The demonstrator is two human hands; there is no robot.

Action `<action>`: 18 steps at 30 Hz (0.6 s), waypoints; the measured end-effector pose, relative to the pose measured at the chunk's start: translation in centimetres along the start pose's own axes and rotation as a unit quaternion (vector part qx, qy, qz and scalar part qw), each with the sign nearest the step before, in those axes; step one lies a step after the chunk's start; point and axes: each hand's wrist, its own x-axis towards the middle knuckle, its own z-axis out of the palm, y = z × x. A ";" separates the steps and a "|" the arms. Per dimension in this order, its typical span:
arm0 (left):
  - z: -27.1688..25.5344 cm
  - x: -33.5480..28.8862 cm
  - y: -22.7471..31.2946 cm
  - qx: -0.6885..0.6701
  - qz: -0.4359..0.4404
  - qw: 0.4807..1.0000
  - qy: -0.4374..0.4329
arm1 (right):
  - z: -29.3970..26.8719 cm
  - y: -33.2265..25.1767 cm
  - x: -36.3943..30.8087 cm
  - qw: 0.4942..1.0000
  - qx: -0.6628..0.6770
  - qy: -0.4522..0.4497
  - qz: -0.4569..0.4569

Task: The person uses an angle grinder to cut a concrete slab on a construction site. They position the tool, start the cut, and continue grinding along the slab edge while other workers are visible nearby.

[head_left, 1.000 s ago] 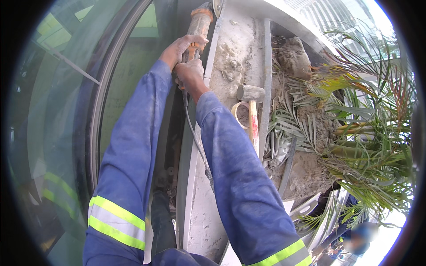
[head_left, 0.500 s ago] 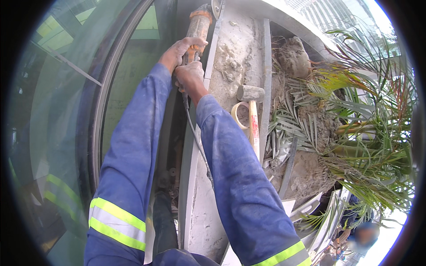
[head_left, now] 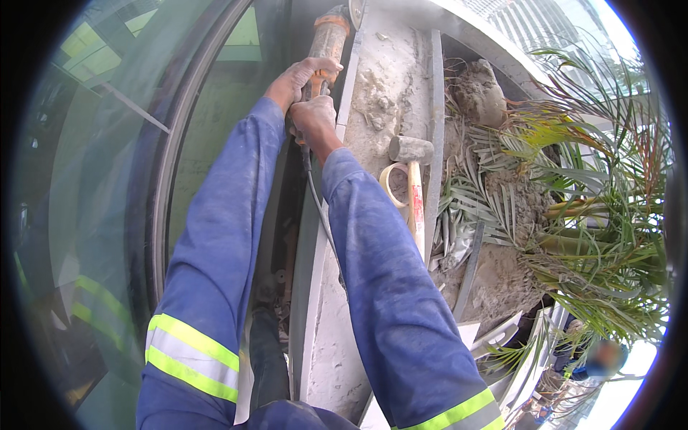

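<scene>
An orange and grey angle grinder (head_left: pixel 328 44), coated in dust, is held out at the top of the view. My left hand (head_left: pixel 292 80) wraps round its body from the left. Just below, my right hand (head_left: pixel 315 120) grips the rear end of the tool. The grinder's disc (head_left: pixel 355 13) meets the upper edge of the ledge, cut off partly by the picture's rim. From the tool's back end a dark power cord (head_left: pixel 315 190) runs down beside my right sleeve. Both arms stretch forward in blue sleeves with reflective bands.
A mallet (head_left: pixel 412 154) and a roll of tape (head_left: pixel 393 183) lie on the dusty ledge (head_left: pixel 376 93) to the right. Beyond a metal strip (head_left: pixel 435 107) are soil and a palm plant (head_left: pixel 595 236). Glass panels (head_left: pixel 107 179) stand left. Another person (head_left: pixel 598 362) is at lower right.
The view has shifted slightly, so the ledge, mallet and tape appear a little farther right. Both hands keep their hold on the grinder. Pale dust now hangs near the disc.
</scene>
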 end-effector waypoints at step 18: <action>-0.6 -0.3 -0.3 0.003 -0.037 0.999 -0.006 | -0.2 0.2 -1.0 1.000 -0.012 -0.028 -0.001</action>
